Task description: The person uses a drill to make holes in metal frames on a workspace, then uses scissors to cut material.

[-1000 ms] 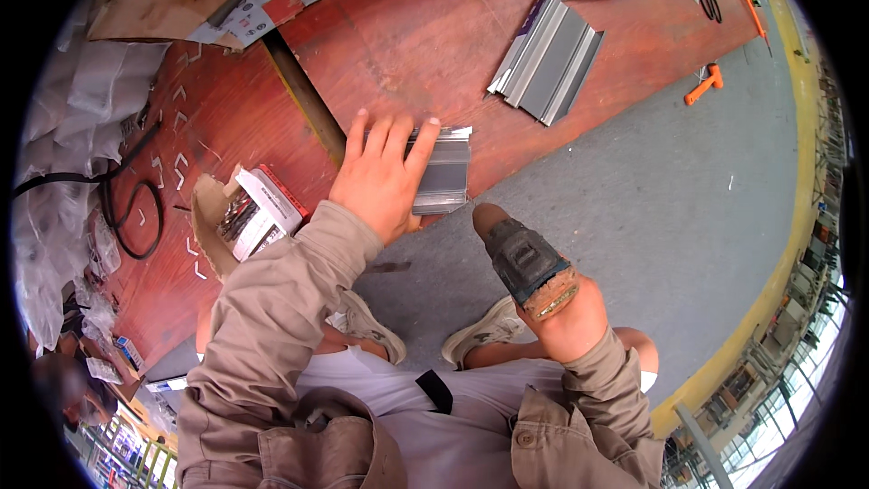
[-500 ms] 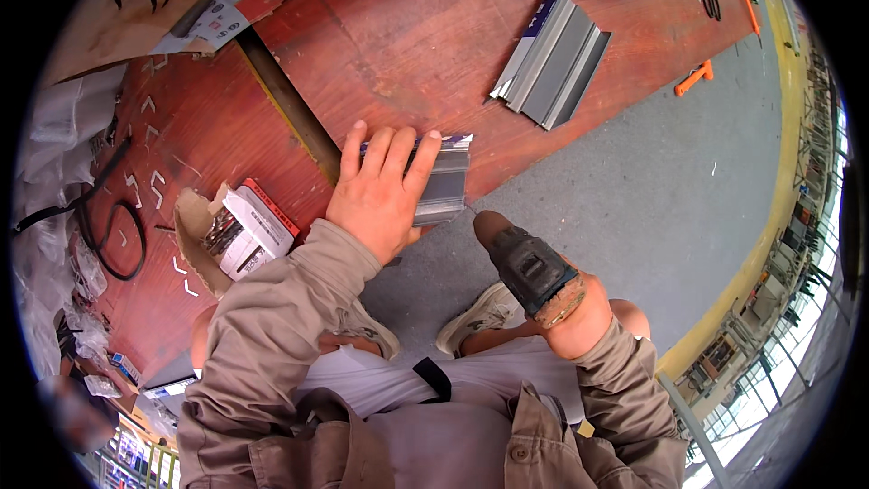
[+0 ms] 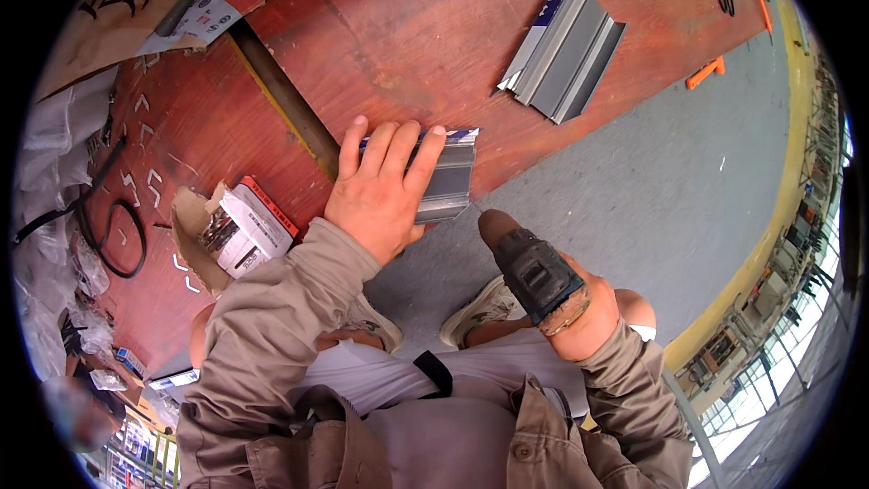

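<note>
My left hand (image 3: pixel 380 190) lies over a short grey metal profile (image 3: pixel 450 179) at the table's edge. Its fingers stretch across the top, and the thumb tucks in by the near edge, partly hidden. A strip of purple and white film runs along the profile's far side. In my right hand (image 3: pixel 590 319) is a dark power drill (image 3: pixel 536 273) with a brown, worn nose. Its thin bit points at the profile's near right corner; whether it touches the metal I cannot tell. A second, longer grey profile (image 3: pixel 566 50) rests farther right on the red table (image 3: pixel 389 45).
An open cardboard box (image 3: pixel 195 240) of small metal parts stands left of my forearm. Small angled metal pieces and a black cable (image 3: pixel 118 258) lie farther left. A dark gap (image 3: pixel 288 100) divides the tabletop. An orange tool (image 3: pixel 706 72) is at the right edge, above grey floor.
The view has shifted slightly, so the table and far profile sit a little differently in the picture. Both hands, the near profile and the drill keep nearly the same arrangement.
</note>
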A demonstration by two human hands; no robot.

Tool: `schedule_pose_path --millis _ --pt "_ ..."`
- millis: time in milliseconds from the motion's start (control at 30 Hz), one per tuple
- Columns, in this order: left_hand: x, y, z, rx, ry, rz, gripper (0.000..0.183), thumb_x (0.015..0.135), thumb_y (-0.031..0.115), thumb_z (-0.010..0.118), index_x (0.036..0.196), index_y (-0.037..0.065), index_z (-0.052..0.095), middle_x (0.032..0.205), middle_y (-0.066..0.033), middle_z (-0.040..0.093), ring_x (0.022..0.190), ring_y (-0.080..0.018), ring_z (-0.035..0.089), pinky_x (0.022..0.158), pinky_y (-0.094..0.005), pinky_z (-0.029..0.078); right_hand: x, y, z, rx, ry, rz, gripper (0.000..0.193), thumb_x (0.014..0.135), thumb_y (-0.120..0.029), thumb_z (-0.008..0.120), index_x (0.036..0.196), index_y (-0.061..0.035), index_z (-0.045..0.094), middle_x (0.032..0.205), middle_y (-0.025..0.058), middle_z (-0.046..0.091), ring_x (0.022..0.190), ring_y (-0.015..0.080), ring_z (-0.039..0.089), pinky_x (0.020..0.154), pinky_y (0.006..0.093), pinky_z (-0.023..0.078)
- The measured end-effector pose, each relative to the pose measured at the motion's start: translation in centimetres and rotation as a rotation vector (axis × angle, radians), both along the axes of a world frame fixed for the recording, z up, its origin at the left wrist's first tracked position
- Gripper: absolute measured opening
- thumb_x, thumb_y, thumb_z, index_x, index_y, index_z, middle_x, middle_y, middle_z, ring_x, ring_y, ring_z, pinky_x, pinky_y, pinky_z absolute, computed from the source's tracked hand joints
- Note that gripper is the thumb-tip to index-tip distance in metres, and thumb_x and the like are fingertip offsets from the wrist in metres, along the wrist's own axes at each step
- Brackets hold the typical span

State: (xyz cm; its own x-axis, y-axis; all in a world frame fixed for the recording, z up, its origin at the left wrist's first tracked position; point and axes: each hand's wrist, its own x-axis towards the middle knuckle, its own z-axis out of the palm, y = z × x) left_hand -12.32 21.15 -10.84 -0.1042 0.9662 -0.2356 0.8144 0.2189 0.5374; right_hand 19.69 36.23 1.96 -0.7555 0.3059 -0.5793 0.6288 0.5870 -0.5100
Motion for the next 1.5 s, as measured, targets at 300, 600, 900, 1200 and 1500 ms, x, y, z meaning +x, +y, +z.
schedule_pose_path --millis 300,600,900,1200,1500 --pt "0.1 -0.5 -0.4 0.01 -0.001 -0.004 0.146 0.067 0.045 0.117 0.189 0.012 0.044 0.176 -0.0148 0.055 0.168 -0.0373 0.05 0.15 -0.0705 0.023 -0.5 0.7 0.3 -0.003 -0.06 0.072 0.076 0.102 -0.028 0.09 0.173 -0.0129 0.065 0.128 0.0227 0.089 0.116 0.0495 0.087 0.1 0.055 0.071" --pt "0.5 0.9 7.2 0.222 -0.243 0.026 0.086 0.103 0.04 0.094 0.176 0.008 0.061 0.175 -0.0174 0.061 0.165 -0.0424 0.056 0.147 -0.0698 0.027 -1.1 0.8 3.0 0.079 -0.063 0.062 0.064 0.104 -0.029 0.087 0.165 -0.0123 0.074 0.12 0.0246 0.09 0.112 0.0525 0.085 0.098 0.0579 0.07" --pt "4.9 -1.0 9.6 0.302 -0.788 0.126 0.032 0.123 0.018 0.068 0.154 0.011 0.078 0.149 -0.013 0.08 0.145 -0.0374 0.074 0.123 -0.0533 0.053 -2.4 -1.5 3.3 0.006 -0.165 0.014 0.062 0.102 -0.033 0.092 0.158 -0.0114 0.078 0.114 0.025 0.089 0.106 0.0519 0.085 0.09 0.0581 0.07" --pt "4.0 -2.4 9.3 0.284 -0.476 0.046 0.052 0.122 0.041 0.073 0.165 0.012 0.071 0.166 -0.0138 0.073 0.167 -0.0419 0.059 0.14 -0.0646 0.04 -5.2 -1.0 5.2 -0.043 -0.181 -0.164 0.063 0.102 -0.034 0.092 0.159 -0.0105 0.079 0.114 0.0268 0.089 0.107 0.0523 0.085 0.092 0.0588 0.07" --pt "-0.2 -2.8 1.9 0.026 0.147 0.014 0.144 0.077 0.064 0.108 0.192 0.009 0.041 0.182 -0.0141 0.053 0.174 -0.0433 0.044 0.151 -0.0732 0.021 -2.6 0.7 1.9 -0.056 -0.06 -0.004 0.067 0.101 -0.03 0.091 0.163 -0.0102 0.076 0.116 0.0275 0.089 0.11 0.0529 0.085 0.096 0.0575 0.071"
